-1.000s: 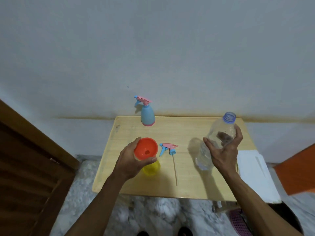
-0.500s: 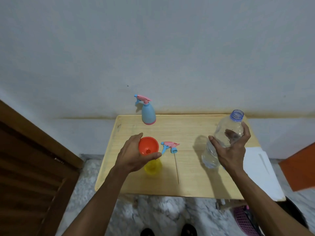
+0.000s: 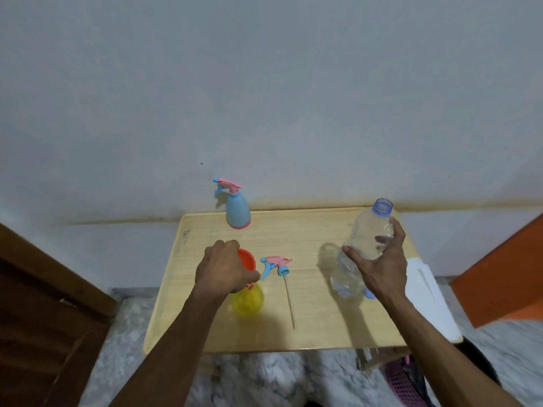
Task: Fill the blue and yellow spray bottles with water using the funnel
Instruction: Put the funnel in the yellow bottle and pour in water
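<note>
On the wooden table (image 3: 317, 330) stands the yellow spray bottle (image 3: 248, 301) with its head off. An orange funnel (image 3: 246, 259) sits in its neck, and my left hand (image 3: 223, 271) grips that funnel from the left. The loose pink and blue spray head (image 3: 276, 265), with its long dip tube, lies just right of the bottle. My right hand (image 3: 379, 268) holds a clear, uncapped water bottle (image 3: 364, 245) upright, its base at the table. The blue spray bottle (image 3: 237, 210), head on, stands at the table's far edge.
A small blue cap (image 3: 369, 294) lies by the water bottle's base. A white slab (image 3: 426, 295) juts out beside the table's right edge. A brown wooden door (image 3: 44, 318) is on the left, an orange panel (image 3: 505, 277) on the right. A pink basket (image 3: 402, 380) sits on the floor.
My left hand has closed further over the funnel, covering most of its rim. My right hand has lowered the water bottle toward the table and turned it more upright.
</note>
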The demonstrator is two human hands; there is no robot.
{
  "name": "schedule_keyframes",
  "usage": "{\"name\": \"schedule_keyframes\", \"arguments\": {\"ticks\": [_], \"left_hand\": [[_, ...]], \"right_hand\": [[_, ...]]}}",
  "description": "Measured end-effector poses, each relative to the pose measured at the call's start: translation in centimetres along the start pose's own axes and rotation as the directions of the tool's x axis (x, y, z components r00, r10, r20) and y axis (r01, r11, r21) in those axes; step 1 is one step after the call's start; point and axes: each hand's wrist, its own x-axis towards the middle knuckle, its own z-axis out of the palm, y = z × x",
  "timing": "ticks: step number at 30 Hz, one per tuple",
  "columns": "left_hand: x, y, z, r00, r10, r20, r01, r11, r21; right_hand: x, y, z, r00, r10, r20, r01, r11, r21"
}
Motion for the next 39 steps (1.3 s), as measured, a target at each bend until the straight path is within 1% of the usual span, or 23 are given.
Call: {"name": "schedule_keyframes", "arguments": {"ticks": [6, 9, 13, 19, 22, 25, 29, 31, 32, 34, 37, 39], "left_hand": [[-0.8, -2.2, -3.4, 0.999, -0.038, -0.025, 0.031, 0.967, -0.252], [-1.2, -3.4, -3.9, 0.999, -0.033, -0.007, 0.029, 0.949, -0.315], [-1.4, -4.4, -3.0, 1.000, -0.014, 0.018, 0.020, 0.917, -0.398], [-1.9, -6.1, -1.7, 0.996, -0.069, 0.061, 0.091, 0.835, -0.543], [-2.2, -6.7, -1.9, 0.992, -0.112, 0.060, 0.124, 0.746, -0.654], [-2.4, -5.9, -2.0, 0.991, -0.116, 0.071, 0.127, 0.604, -0.786], [-2.8, -1.1, -0.2, 0.996, -0.088, 0.022, 0.057, 0.430, -0.901], [-2.7, 2.0, 2.0, 0.997, -0.074, 0.013, 0.039, 0.360, -0.932], [-2.6, 3.6, 3.5, 0.997, -0.074, 0.010, 0.035, 0.341, -0.939], [-2.4, 6.3, 6.7, 0.995, -0.102, -0.005, 0.031, 0.353, -0.935], [-2.2, 9.3, 11.0, 0.987, -0.150, -0.051, 0.022, 0.444, -0.896], [-1.7, 10.7, 13.3, 0.983, -0.174, -0.054, 0.036, 0.475, -0.879]], "right_hand": [[-0.7, -0.8, -0.4, 1.000, 0.023, 0.001, -0.022, 0.998, -0.065], [-1.1, -1.1, -0.7, 1.000, 0.023, 0.000, -0.023, 0.995, -0.102], [-1.8, -1.3, -1.1, 1.000, -0.002, 0.006, 0.003, 0.995, -0.100], [-2.1, -1.4, -1.4, 1.000, -0.003, 0.030, 0.007, 0.990, -0.142], [-2.1, -1.7, -1.4, 0.999, 0.009, 0.036, -0.004, 0.991, -0.133], [-2.0, -1.4, -1.7, 0.999, 0.002, 0.041, 0.002, 0.994, -0.109], [-1.5, -0.9, -2.0, 0.999, -0.002, 0.051, 0.007, 0.994, -0.112], [-0.8, -0.7, -2.4, 0.997, -0.012, 0.073, 0.021, 0.991, -0.130], [-0.4, -0.5, -2.6, 0.996, -0.017, 0.091, 0.030, 0.990, -0.136], [0.5, 0.0, -3.3, 0.992, -0.026, 0.123, 0.043, 0.989, -0.138], [1.5, 0.9, -4.1, 0.987, -0.042, 0.158, 0.063, 0.990, -0.128], [2.0, 1.4, -4.5, 0.982, -0.062, 0.179, 0.080, 0.992, -0.096]]}}
